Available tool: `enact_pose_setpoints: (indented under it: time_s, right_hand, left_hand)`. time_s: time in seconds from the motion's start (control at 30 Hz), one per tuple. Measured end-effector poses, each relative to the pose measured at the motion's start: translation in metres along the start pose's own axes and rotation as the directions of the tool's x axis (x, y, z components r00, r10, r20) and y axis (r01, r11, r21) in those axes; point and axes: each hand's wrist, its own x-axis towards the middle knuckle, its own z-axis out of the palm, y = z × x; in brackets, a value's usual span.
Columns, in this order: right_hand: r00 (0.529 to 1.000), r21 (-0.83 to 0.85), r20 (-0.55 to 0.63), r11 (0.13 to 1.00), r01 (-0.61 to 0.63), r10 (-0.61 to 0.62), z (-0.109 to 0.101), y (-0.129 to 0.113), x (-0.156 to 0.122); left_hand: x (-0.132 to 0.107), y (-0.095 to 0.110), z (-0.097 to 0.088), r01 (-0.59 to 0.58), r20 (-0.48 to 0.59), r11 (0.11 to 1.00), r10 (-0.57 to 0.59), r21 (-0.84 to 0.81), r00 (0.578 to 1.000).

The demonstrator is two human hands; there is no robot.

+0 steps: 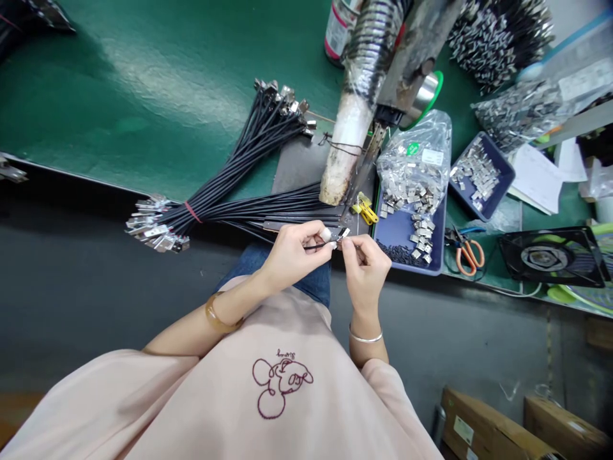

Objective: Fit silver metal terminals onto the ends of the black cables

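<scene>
My left hand (301,250) pinches a thin black cable (314,246) close to its end. Against that end, my right hand (364,263) has thumb and forefinger pressed together at a small silver metal connector (344,234); whether anything else is between the fingers is hidden. Just behind both hands lies a bundle of black cables (225,182), tied with a red rubber band (193,211) and carrying metal connectors on its ends. Right of my hands stands a blue tray (397,231) with loose metal connector shells (422,237) and small black pieces (400,254).
A fume hose (348,121) and a metal arm (407,70) hang over the bench. Yellow snips (368,211) lie by the tray. Orange-handled pliers (469,255), a smaller blue bin (498,188) and a black fan (550,257) are to the right.
</scene>
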Motion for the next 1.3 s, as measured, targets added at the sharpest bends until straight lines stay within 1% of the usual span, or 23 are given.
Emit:
enact_pose_setpoints:
  time_s: [0.1, 0.17, 0.23, 0.3, 0.33, 0.37, 0.43, 0.5, 0.53, 0.57, 0.6, 0.7, 0.77, 0.8, 1.1, 1.2, 1.3]
  right_hand:
    - [0.998, -0.069, -0.017, 0.995, 0.066, -0.067, 0.0, 0.002, -0.001]
    - [0.998, -0.038, -0.051, 0.998, 0.044, -0.046, -0.003, 0.003, -0.004]
    - [0.987, 0.061, -0.162, 0.998, 0.006, 0.004, -0.007, 0.004, -0.007]
    - [0.958, 0.135, -0.284, 0.991, 0.008, 0.031, -0.012, 0.004, -0.009]
    - [0.948, 0.137, -0.317, 0.99, 0.024, 0.021, -0.014, 0.003, -0.01]
    - [0.946, 0.11, -0.324, 0.993, 0.043, -0.005, -0.015, 0.003, -0.01]
    - [0.957, 0.008, -0.271, 0.994, 0.105, -0.099, -0.015, 0.002, -0.009]
    - [0.963, -0.069, -0.174, 0.978, 0.196, -0.205, -0.012, 0.002, -0.007]
    - [0.963, -0.072, -0.129, 0.971, 0.228, -0.236, -0.01, 0.002, -0.005]
    - [0.966, -0.05, -0.094, 0.97, 0.238, -0.242, -0.008, 0.002, -0.003]
    - [0.973, -0.01, -0.07, 0.975, 0.222, -0.222, -0.006, 0.003, -0.002]
    - [0.996, 0.112, -0.031, 0.99, 0.086, -0.083, -0.001, 0.004, 0.003]
    - [1.0, 0.153, -0.011, 0.988, 0.01, -0.009, 0.0, 0.004, 0.005]
    - [1.0, 0.165, -0.004, 0.986, -0.009, 0.009, 0.0, 0.004, 0.006]
    - [1.0, 0.171, 0.006, 0.985, -0.004, 0.003, -0.003, 0.0, 0.015]
    - [1.0, 0.169, 0.019, 0.986, 0.013, -0.017, -0.004, -0.001, 0.016]
    - [0.998, 0.125, 0.026, 0.991, 0.047, -0.05, -0.006, -0.003, 0.015]
  left_hand:
    - [0.0, 0.0, -0.003, -0.001, 0.034, 1.0, 0.001, -0.013, 0.999]
    - [-0.001, 0.001, -0.005, 0.019, 0.052, 0.999, -0.017, -0.033, 0.999]
    - [-0.001, 0.001, -0.006, 0.037, 0.061, 0.998, -0.034, -0.052, 0.998]
    - [-0.002, 0.001, -0.007, 0.044, 0.065, 0.997, -0.039, -0.07, 0.997]
    - [-0.002, 0.001, -0.007, 0.046, 0.065, 0.995, -0.041, -0.083, 0.997]
    - [-0.001, 0.0, -0.007, 0.05, 0.062, 0.994, -0.044, -0.098, 0.997]
    - [0.0, 0.0, -0.006, 0.06, 0.057, 0.99, -0.053, -0.125, 0.997]
    - [0.002, 0.0, -0.006, 0.065, 0.049, 0.986, -0.058, -0.152, 0.997]
    - [0.004, 0.0, -0.005, 0.064, 0.045, 0.985, -0.057, -0.161, 0.997]
    - [0.005, 0.0, -0.005, 0.061, 0.039, 0.984, -0.056, -0.167, 0.998]
    - [0.006, 0.001, -0.004, 0.058, 0.028, 0.984, -0.054, -0.169, 0.998]
    - [0.009, 0.001, -0.001, 0.052, -0.007, 0.986, -0.053, -0.157, 0.999]
    - [0.01, 0.001, 0.001, 0.05, -0.029, 0.989, -0.055, -0.142, 0.998]
    - [0.011, 0.001, 0.001, 0.051, -0.038, 0.99, -0.057, -0.134, 0.998]
    - [0.016, 0.008, 0.003, 0.029, -0.084, 0.996, -0.037, -0.086, 0.996]
    - [0.016, 0.008, 0.003, 0.034, -0.076, 0.997, -0.04, -0.074, 0.996]
    - [0.014, 0.006, 0.002, 0.055, -0.049, 0.997, -0.058, -0.059, 0.997]
